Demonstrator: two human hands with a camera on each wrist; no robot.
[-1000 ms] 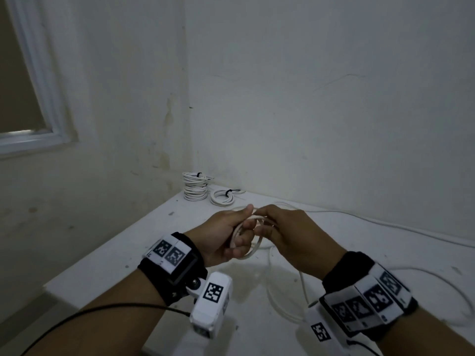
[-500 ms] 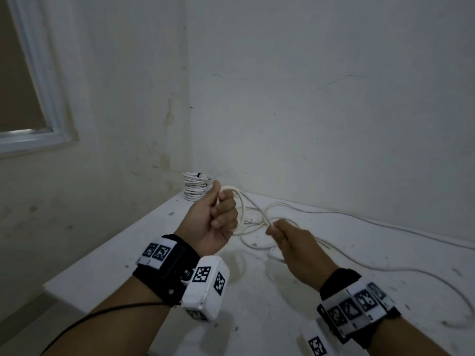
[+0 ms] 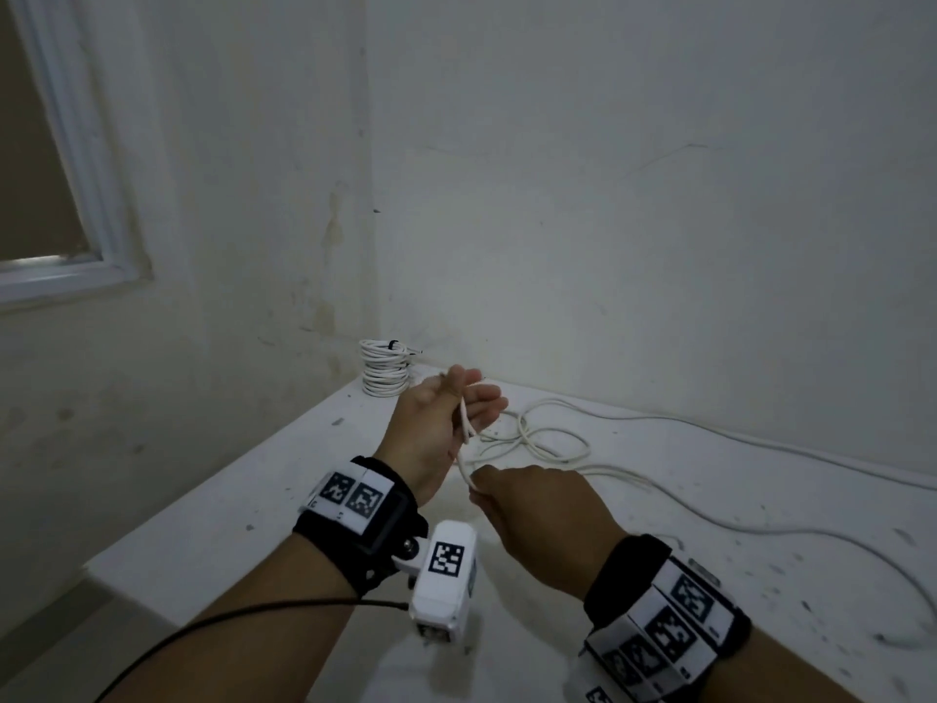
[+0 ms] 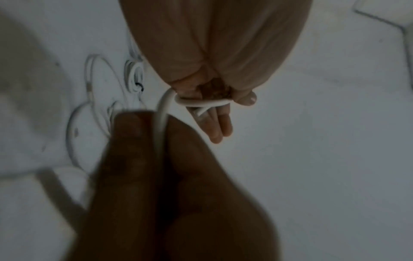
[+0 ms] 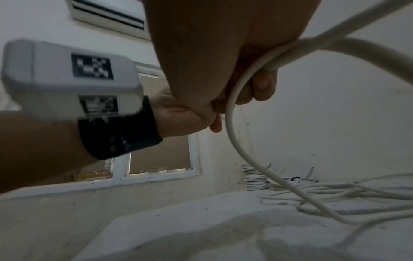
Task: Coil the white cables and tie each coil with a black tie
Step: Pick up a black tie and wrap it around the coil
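My left hand [image 3: 459,405] is raised over the table with its fingers loosely spread; strands of the white cable [image 3: 464,423] run across its palm between thumb and fingers. In the left wrist view the cable [image 4: 160,121] passes between the dark thumb and fingers. My right hand [image 3: 532,504] is just below and nearer to me, pinching the same cable where it leaves the left palm. The right wrist view shows its fingers [image 5: 263,88] curled round the cable [image 5: 270,60]. The rest of the cable [image 3: 552,438] lies in loose loops on the table.
A stack of tied white coils [image 3: 384,370] stands in the back corner of the white table [image 3: 243,504], with a black tie [image 5: 296,178] on a coil beside it. Walls close the table's back and left. A window [image 3: 61,205] is on the left.
My left hand has loosened from a fist round the loops to spread fingers. My right hand has slid back along the cable towards me and sits under the left hand.
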